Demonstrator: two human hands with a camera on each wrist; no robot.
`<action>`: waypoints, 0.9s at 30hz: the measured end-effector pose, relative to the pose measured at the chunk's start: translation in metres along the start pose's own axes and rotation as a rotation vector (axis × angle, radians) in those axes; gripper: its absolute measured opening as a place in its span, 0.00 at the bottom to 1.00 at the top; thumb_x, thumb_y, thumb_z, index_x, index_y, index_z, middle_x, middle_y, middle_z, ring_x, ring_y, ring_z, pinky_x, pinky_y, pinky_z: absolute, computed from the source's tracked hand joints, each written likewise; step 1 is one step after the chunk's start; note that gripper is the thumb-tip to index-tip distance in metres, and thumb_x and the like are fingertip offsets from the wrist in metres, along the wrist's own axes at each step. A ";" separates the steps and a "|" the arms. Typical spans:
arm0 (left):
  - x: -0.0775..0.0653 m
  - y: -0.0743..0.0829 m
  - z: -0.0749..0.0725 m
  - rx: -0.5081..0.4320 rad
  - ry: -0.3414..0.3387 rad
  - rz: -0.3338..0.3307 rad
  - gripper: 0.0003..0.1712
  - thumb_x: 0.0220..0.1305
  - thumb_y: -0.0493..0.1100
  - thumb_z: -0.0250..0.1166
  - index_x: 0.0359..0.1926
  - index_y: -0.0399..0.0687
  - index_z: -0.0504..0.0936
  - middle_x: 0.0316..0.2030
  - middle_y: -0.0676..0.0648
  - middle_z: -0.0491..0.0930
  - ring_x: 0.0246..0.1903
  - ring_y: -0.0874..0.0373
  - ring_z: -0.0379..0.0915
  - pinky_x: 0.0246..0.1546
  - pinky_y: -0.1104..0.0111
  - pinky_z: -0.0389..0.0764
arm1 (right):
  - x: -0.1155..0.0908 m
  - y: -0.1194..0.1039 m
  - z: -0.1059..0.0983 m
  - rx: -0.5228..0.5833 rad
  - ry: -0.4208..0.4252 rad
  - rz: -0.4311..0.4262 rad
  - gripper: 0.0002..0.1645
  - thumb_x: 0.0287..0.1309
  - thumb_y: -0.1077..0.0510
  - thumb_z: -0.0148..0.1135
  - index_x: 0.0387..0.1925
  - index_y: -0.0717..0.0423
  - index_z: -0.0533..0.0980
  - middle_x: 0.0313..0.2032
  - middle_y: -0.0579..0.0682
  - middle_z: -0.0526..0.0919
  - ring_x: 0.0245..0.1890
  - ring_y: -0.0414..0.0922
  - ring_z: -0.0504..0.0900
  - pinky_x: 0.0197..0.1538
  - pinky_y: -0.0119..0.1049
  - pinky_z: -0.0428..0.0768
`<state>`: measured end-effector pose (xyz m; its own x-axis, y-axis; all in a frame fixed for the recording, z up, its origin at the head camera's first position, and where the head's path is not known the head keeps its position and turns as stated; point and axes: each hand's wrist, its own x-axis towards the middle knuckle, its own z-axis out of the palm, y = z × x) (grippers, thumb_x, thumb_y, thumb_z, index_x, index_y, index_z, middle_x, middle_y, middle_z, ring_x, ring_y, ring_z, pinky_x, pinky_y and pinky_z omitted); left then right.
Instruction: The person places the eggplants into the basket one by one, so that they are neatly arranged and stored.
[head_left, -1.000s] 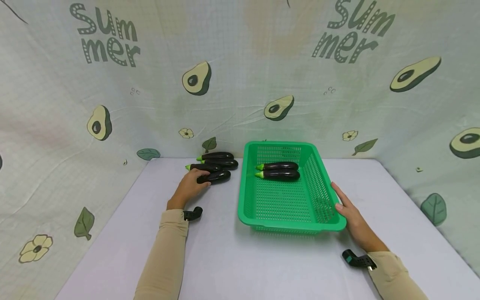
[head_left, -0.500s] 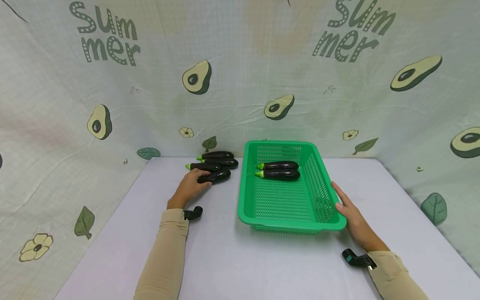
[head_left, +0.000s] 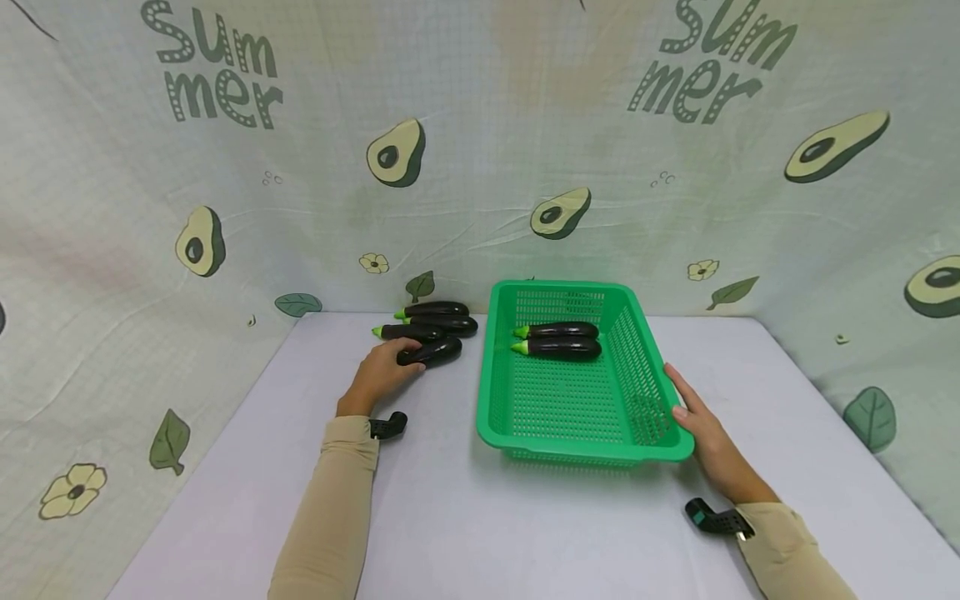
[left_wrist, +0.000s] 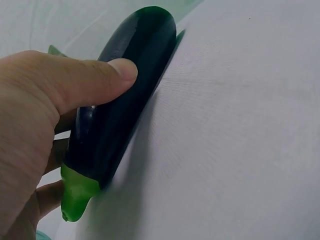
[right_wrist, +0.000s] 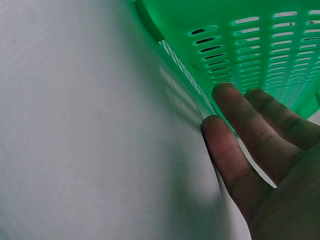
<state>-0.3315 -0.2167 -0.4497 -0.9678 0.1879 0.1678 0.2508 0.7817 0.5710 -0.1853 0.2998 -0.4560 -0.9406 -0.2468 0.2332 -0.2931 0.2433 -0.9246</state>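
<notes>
In the head view my left hand (head_left: 378, 375) grips a dark purple eggplant (head_left: 441, 352) low over the table, left of the green basket (head_left: 585, 452). The left wrist view shows my thumb pressed along this eggplant (left_wrist: 132, 75), its green stem end pointing down toward my other fingers, which are partly hidden behind it. My right hand (head_left: 712, 446) rests against the basket's right side near the front corner, thumb at the rim. Seen from the right wrist, straight fingers (right_wrist: 255, 120) touch the slotted outer wall (right_wrist: 250, 50). Two eggplants (head_left: 562, 348) lie side by side inside the basket.
Behind the gripped eggplant lie three more eggplants (head_left: 442, 324), close together on the white table (head_left: 435, 508). A cloth (head_left: 480, 150) printed with avocados hangs at the back and sides. Each wrist carries a black strap (head_left: 387, 426).
Hardly anything differs. The eggplant in my left hand has shifted very slightly, along with a small drift of the whole head view. My right hand stays at the basket.
</notes>
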 end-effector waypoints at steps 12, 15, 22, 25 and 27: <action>-0.001 -0.001 -0.001 -0.025 -0.017 0.018 0.27 0.65 0.48 0.70 0.63 0.47 0.80 0.62 0.40 0.76 0.64 0.42 0.68 0.64 0.46 0.67 | 0.001 -0.001 -0.001 0.000 0.000 -0.003 0.36 0.78 0.54 0.36 0.81 0.44 0.40 0.79 0.52 0.37 0.71 0.33 0.45 0.60 0.21 0.51; 0.000 -0.003 0.000 -0.075 -0.012 0.020 0.26 0.65 0.48 0.70 0.63 0.47 0.80 0.62 0.41 0.76 0.64 0.44 0.68 0.64 0.47 0.67 | 0.001 0.000 -0.001 0.007 -0.003 -0.005 0.36 0.78 0.54 0.36 0.81 0.44 0.40 0.79 0.53 0.37 0.71 0.33 0.46 0.60 0.20 0.52; -0.001 -0.002 0.000 -0.152 -0.011 0.014 0.26 0.65 0.50 0.70 0.62 0.49 0.81 0.62 0.42 0.76 0.61 0.47 0.69 0.62 0.48 0.68 | 0.001 0.000 -0.001 0.013 -0.009 -0.018 0.36 0.78 0.55 0.36 0.81 0.41 0.41 0.79 0.55 0.38 0.70 0.33 0.48 0.58 0.17 0.55; -0.001 0.000 -0.002 -0.171 -0.019 -0.001 0.26 0.65 0.51 0.70 0.62 0.50 0.80 0.63 0.43 0.75 0.60 0.47 0.70 0.62 0.48 0.68 | 0.001 0.000 -0.001 0.009 -0.008 -0.017 0.36 0.79 0.54 0.36 0.81 0.41 0.41 0.79 0.54 0.38 0.70 0.33 0.48 0.59 0.18 0.54; -0.001 0.001 -0.003 -0.186 -0.024 -0.010 0.26 0.65 0.51 0.70 0.62 0.51 0.80 0.62 0.44 0.76 0.59 0.47 0.70 0.60 0.48 0.69 | 0.001 0.001 -0.001 0.006 -0.006 -0.014 0.36 0.78 0.54 0.36 0.81 0.41 0.41 0.79 0.53 0.38 0.71 0.33 0.47 0.59 0.19 0.53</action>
<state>-0.3299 -0.2173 -0.4471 -0.9700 0.1966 0.1431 0.2388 0.6604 0.7119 -0.1866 0.3006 -0.4560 -0.9355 -0.2557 0.2439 -0.3047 0.2342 -0.9232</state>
